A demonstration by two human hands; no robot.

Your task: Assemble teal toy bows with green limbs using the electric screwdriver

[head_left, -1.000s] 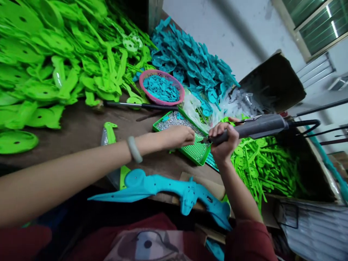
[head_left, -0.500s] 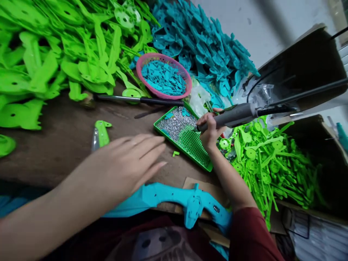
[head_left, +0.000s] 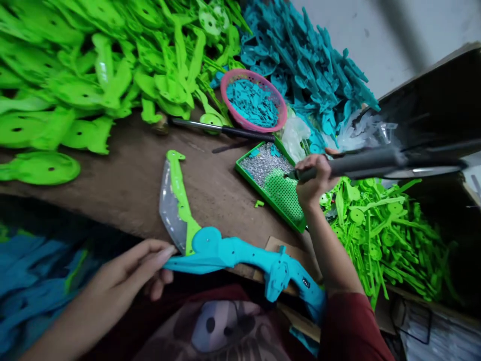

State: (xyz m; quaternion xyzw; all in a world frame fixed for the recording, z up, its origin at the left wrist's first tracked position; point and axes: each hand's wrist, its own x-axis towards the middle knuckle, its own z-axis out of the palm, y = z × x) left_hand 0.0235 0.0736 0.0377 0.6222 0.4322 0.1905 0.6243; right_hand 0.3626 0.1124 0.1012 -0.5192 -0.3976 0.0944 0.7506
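Note:
A blue plastic toy part (head_left: 248, 253) lies along the table's front edge, its left tip pinched between the thumb and fingers of my left hand (head_left: 150, 265). Joined to or touching its left end is a green piece with a grey blade (head_left: 175, 200), pointing up the table. My right hand (head_left: 315, 178) is wrapped round a dark grey electric screwdriver (head_left: 353, 163). The screwdriver's tip is over a green perforated tray (head_left: 270, 203) that holds small silver screws (head_left: 263, 165).
Green parts (head_left: 75, 70) are heaped at the upper left, blue ones (head_left: 308, 65) behind. A pink basket (head_left: 235, 120) stands behind the tray, near a black-handled rod (head_left: 233, 131). More green parts (head_left: 372, 230) and a cardboard box (head_left: 447, 90) are at the right.
My left hand has moved down and left from above the table and taken hold of the blue part's tip, uncovering the bladed green piece. The view has shifted, and the screwdriver remains in my right hand.

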